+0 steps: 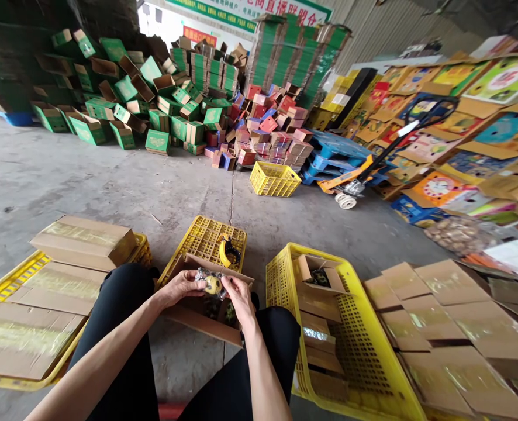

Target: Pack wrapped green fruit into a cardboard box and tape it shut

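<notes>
Between my hands is a small yellowish fruit (214,285) in a clear, dark-printed plastic wrapper. My left hand (181,289) pinches the wrapper's left end, and my right hand (240,294) grips its right end. Just below them stands an open cardboard box (215,328) with dark green, round-looking things inside, partly hidden by my hands. Behind the box, a yellow and black tape dispenser (229,251) lies on an upturned yellow crate (201,234).
Taped boxes (57,286) fill a yellow crate at my left. On the right, a yellow crate (359,327) holds several boxes, beside more taped boxes (443,310). Farther off are another yellow crate (275,179), a pallet jack (355,181) and heaped green boxes (158,140).
</notes>
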### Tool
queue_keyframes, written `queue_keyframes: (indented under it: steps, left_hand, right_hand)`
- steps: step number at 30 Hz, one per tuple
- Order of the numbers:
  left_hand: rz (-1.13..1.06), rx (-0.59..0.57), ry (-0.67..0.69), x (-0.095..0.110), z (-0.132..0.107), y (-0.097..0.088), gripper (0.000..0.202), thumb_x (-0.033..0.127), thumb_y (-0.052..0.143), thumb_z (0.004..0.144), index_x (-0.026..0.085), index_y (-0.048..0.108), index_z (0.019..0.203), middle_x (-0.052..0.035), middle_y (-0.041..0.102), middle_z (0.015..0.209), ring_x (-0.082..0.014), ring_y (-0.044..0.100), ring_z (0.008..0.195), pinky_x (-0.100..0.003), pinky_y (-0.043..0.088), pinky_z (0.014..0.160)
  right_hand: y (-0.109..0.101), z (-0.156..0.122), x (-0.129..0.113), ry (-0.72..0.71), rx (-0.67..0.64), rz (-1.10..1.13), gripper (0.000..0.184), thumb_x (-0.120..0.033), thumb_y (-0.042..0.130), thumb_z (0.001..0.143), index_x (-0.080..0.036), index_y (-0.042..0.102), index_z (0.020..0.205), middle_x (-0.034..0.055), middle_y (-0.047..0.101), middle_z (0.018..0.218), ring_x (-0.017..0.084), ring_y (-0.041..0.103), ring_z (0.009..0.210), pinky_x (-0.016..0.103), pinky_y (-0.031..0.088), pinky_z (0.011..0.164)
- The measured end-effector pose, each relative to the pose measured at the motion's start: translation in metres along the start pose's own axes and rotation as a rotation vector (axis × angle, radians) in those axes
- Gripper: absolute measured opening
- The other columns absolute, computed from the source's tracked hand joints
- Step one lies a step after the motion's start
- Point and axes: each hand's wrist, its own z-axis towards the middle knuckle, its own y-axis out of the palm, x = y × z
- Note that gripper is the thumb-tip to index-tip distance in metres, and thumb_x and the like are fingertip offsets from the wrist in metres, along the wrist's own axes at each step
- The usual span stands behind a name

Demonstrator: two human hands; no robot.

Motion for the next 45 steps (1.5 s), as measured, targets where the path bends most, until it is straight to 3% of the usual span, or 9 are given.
queue_keyframes:
  steps: [8,14,20,24,28,32,37,42,45]
  left_hand:
    - [-0.04,-0.093,-0.041,0.0,-0.002,0.003,0.069,0.047,0.097,0.075,0.019,0.075,0.134,-0.0164,0.077,0.128,-0.0319,0.075,0.118,-0.038,0.059,0.097]
    - [0.035,-0.051,-0.051,0.004,-0.005,0.004,0.071,0.051,0.097,0.073,0.02,0.075,0.133,-0.0142,0.079,0.121,-0.0276,0.076,0.106,-0.034,0.058,0.088]
    - [0.351,0.221,-0.014,-0.006,0.003,-0.012,0.056,0.061,0.086,0.077,0.016,0.078,0.108,-0.0103,0.081,0.103,-0.0276,0.076,0.095,-0.031,0.055,0.075]
    - [0.759,0.416,0.042,-0.024,0.013,-0.025,0.037,0.047,0.081,0.08,0.017,0.075,0.1,-0.0063,0.077,0.085,-0.027,0.074,0.083,-0.032,0.053,0.071]
    - [0.932,0.503,0.014,-0.036,0.018,-0.03,0.026,0.025,0.077,0.081,0.018,0.072,0.105,-0.0106,0.078,0.101,-0.0323,0.074,0.103,-0.036,0.052,0.087]
    - [1.074,0.529,-0.032,-0.042,0.018,-0.027,0.036,0.015,0.062,0.091,0.016,0.064,0.128,-0.019,0.075,0.122,-0.0356,0.069,0.123,-0.04,0.05,0.099]
    - [1.194,0.475,-0.034,-0.046,0.014,-0.02,0.063,0.002,0.048,0.091,0.011,0.049,0.153,-0.0273,0.057,0.153,-0.0363,0.062,0.137,-0.042,0.049,0.106]
    - [1.274,0.415,-0.033,-0.049,0.01,-0.018,0.047,0.004,0.05,0.09,0.014,0.073,0.13,-0.0229,0.05,0.163,-0.04,0.064,0.135,-0.045,0.048,0.111]
    - [1.308,0.385,0.075,-0.049,0.01,-0.018,0.046,0.009,0.063,0.086,0.017,0.074,0.129,-0.0193,0.05,0.164,-0.0434,0.049,0.15,-0.051,0.041,0.121]
  right_hand:
    - [0.0,-0.003,-0.006,-0.053,-0.044,-0.044,0.049,-0.067,0.07,0.091,-0.02,0.082,0.088,0.0035,0.075,0.081,0.021,0.065,0.075,0.03,0.05,0.069]
    - [0.004,-0.001,0.0,-0.026,-0.055,-0.035,0.053,-0.071,0.071,0.089,-0.018,0.082,0.091,0.0054,0.076,0.083,0.022,0.069,0.077,0.031,0.055,0.068]
    - [-0.001,0.008,0.019,0.069,0.043,-0.022,0.067,-0.079,0.065,0.087,-0.018,0.08,0.109,0.013,0.081,0.098,0.025,0.076,0.081,0.033,0.062,0.065]
    - [-0.007,0.011,0.03,0.054,0.034,-0.25,0.052,-0.067,0.057,0.096,-0.021,0.081,0.103,0.0112,0.081,0.094,0.026,0.077,0.082,0.037,0.063,0.071]
    - [-0.004,0.005,0.032,0.014,-0.08,-0.409,0.019,-0.033,0.066,0.092,-0.025,0.083,0.095,0.01,0.083,0.107,0.031,0.076,0.109,0.046,0.056,0.104]
    - [0.007,-0.004,0.03,-0.003,-0.302,-0.533,0.021,-0.012,0.067,0.083,-0.022,0.085,0.087,0.0126,0.074,0.14,0.034,0.07,0.129,0.044,0.047,0.119]
    - [0.016,-0.008,0.032,-0.006,-0.489,-0.595,0.029,-0.009,0.068,0.08,-0.019,0.087,0.1,0.0124,0.067,0.15,0.032,0.064,0.138,0.041,0.046,0.122]
    - [0.018,-0.005,0.028,-0.064,-0.404,-0.578,0.039,-0.012,0.061,0.088,-0.02,0.084,0.119,0.0123,0.073,0.142,0.03,0.068,0.132,0.04,0.047,0.121]
    - [0.014,-0.003,0.02,-0.113,-0.305,-0.536,0.035,-0.023,0.054,0.099,-0.022,0.084,0.115,0.0126,0.074,0.139,0.029,0.07,0.128,0.042,0.049,0.118]
